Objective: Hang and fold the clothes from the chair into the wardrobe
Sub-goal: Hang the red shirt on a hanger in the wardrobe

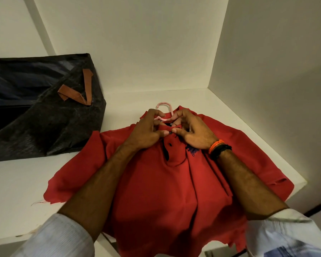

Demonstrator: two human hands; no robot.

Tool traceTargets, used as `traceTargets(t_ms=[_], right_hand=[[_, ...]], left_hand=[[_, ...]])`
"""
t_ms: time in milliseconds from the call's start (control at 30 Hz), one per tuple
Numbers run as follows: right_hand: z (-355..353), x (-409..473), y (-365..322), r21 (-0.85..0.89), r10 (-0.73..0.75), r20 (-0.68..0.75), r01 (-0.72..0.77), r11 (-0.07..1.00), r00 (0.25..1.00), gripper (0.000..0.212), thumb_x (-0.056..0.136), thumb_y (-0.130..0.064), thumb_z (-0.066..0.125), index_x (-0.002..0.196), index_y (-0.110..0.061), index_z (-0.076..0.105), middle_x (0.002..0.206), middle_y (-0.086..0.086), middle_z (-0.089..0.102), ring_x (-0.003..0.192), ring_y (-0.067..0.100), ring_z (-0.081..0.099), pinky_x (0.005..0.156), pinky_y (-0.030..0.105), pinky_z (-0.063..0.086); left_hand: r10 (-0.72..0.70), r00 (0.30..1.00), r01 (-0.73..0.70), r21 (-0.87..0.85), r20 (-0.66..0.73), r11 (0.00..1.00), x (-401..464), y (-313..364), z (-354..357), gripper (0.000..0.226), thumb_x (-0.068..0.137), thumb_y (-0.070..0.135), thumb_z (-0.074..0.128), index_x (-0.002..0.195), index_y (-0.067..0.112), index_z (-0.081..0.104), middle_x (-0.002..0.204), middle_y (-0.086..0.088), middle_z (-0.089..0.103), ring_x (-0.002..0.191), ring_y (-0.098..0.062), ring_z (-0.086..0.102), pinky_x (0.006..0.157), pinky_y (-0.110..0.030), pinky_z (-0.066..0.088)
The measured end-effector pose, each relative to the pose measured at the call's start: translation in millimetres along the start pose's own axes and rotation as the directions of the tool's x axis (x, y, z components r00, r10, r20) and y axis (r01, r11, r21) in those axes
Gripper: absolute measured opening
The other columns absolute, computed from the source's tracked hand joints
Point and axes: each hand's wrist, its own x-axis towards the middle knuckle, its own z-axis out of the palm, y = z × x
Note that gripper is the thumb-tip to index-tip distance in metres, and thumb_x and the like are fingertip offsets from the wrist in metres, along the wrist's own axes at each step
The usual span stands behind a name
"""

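Red cloth polo shirt [156, 182] lying flat on white wardrobe shelf [220, 104], beside dark fabric bag [44, 117]. Left hand [146, 130] and right hand [193, 132] pinching its top button, pink plastic hanger [164, 106] inside the collar.

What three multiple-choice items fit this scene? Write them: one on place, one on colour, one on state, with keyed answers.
1. Where does the red shirt lie?
A. on the white shelf
B. inside the dark bag
C. on a chair

2. What colour is the hanger?
A. black
B. pink
C. green

3. What are the left hand and right hand doing?
A. resting flat
B. hanging idle
C. pinching the placket at its top button

Answers: 1 A, the shirt spreads over the shelf beside the dark bag. 2 B, its pink hook shows above the collar. 3 C, both thumbs and fingers meet at the button.
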Motion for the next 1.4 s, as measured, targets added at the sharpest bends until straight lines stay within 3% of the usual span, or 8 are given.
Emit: traceTargets(t_ms=[133, 400, 533, 733, 867, 1000, 1200, 1400], right_hand=[[3, 0, 2, 0.109, 0.034, 0.024, -0.036, 0.993, 0.999, 0.031, 0.091, 0.000, 0.063, 0.103, -0.023, 0.046, 0.085, -0.004, 0.067, 0.085, 0.049, 0.059, 0.074, 0.052, 0.051], [4, 2, 5, 0.082, 0.042, -0.030, -0.040, 0.996, 0.999, 0.023, 0.090, -0.005, 0.066, 0.103, -0.021, 0.054, 0.091, -0.004, 0.067, 0.079, 0.017, 0.065, 0.074, 0.033, 0.053], [6, 2, 8, -0.085, -0.042, -0.100, 0.033, 0.996, 0.994, 0.015, 0.088, -0.013, 0.071, 0.099, -0.019, 0.063, 0.095, -0.002, 0.068, 0.052, 0.001, 0.049, 0.057, 0.013, 0.037], [2, 3, 8, -0.250, -0.118, -0.249, 0.054, 0.967, 0.961, 0.016, 0.078, -0.024, 0.082, 0.088, -0.019, 0.071, 0.094, 0.000, 0.062, 0.065, 0.005, 0.052, 0.068, 0.021, 0.045], [2, 1, -7, -0.357, -0.078, -0.188, 0.006, 0.934, 0.979, 0.011, 0.078, -0.020, 0.079, 0.084, -0.021, 0.070, 0.081, -0.007, 0.066, 0.072, 0.008, 0.058, 0.075, 0.035, 0.053], [-3, -11, -35, -0.308, 0.015, -0.163, -0.066, 0.949, 0.987, 0.012, 0.078, -0.028, 0.079, 0.074, -0.019, 0.072, 0.066, -0.008, 0.068, 0.059, -0.001, 0.059, 0.062, 0.017, 0.046], [9, -29, -55, -0.511, 0.190, -0.039, -0.183, 0.840, 0.981, 0.051, 0.054, -0.067, 0.081, 0.068, -0.020, 0.069, 0.065, -0.005, 0.067, 0.065, 0.010, 0.064, 0.063, 0.029, 0.054], [11, -38, -56, -0.397, 0.281, -0.141, -0.314, 0.863, 0.949, 0.011, 0.070, -0.031, 0.076, 0.072, -0.021, 0.075, 0.072, -0.005, 0.072, 0.078, 0.014, 0.069, 0.079, 0.027, 0.054]], left_hand=[[-0.003, 1.000, 0.003, -0.070, 0.011, 0.998, -2, 5, 1, 0.052, 0.077, -0.005, 0.076, 0.112, 0.014, 0.042, 0.086, -0.005, 0.068, 0.044, 0.003, 0.046, 0.051, -0.010, 0.035], [-0.014, 1.000, 0.013, -0.089, -0.009, 0.996, -3, 7, 0, 0.053, 0.075, 0.001, 0.081, 0.115, 0.010, 0.047, 0.083, 0.006, 0.060, 0.046, 0.006, 0.050, 0.050, -0.009, 0.035], [-0.051, 0.998, 0.049, -0.082, -0.021, 0.995, -2, 5, -2, 0.051, 0.075, 0.003, 0.082, 0.111, 0.015, 0.047, 0.089, -0.003, 0.065, 0.045, 0.003, 0.047, 0.050, -0.011, 0.036], [-0.201, 0.980, 0.198, -0.179, 0.003, 0.964, 0, 5, -2, 0.042, 0.085, 0.005, 0.073, 0.112, 0.022, 0.045, 0.097, -0.013, 0.070, 0.081, -0.018, 0.064, 0.074, -0.033, 0.051], [-0.166, 0.977, 0.179, 0.096, -0.132, 0.979, -5, 12, -3, 0.054, 0.074, 0.026, 0.085, 0.115, 0.020, 0.051, 0.099, -0.001, 0.067, 0.078, -0.012, 0.059, 0.075, -0.026, 0.047], [-0.021, 0.955, 0.115, 0.305, -0.295, 0.945, -17, 43, -16, 0.034, 0.068, 0.027, 0.088, 0.092, 0.021, 0.066, 0.087, 0.007, 0.067, 0.070, -0.011, 0.059, 0.069, -0.024, 0.046], [-0.191, 0.980, 0.198, 0.437, -0.061, 0.878, -38, 72, -13, 0.010, 0.073, 0.017, 0.083, 0.079, 0.021, 0.076, 0.080, 0.007, 0.072, 0.068, -0.002, 0.061, 0.071, -0.018, 0.051], [-0.208, 0.972, 0.237, 0.435, -0.114, 0.869, -48, 55, 9, 0.015, 0.084, 0.008, 0.069, 0.096, 0.014, 0.077, 0.097, -0.001, 0.074, 0.092, -0.015, 0.067, 0.082, -0.023, 0.050]])
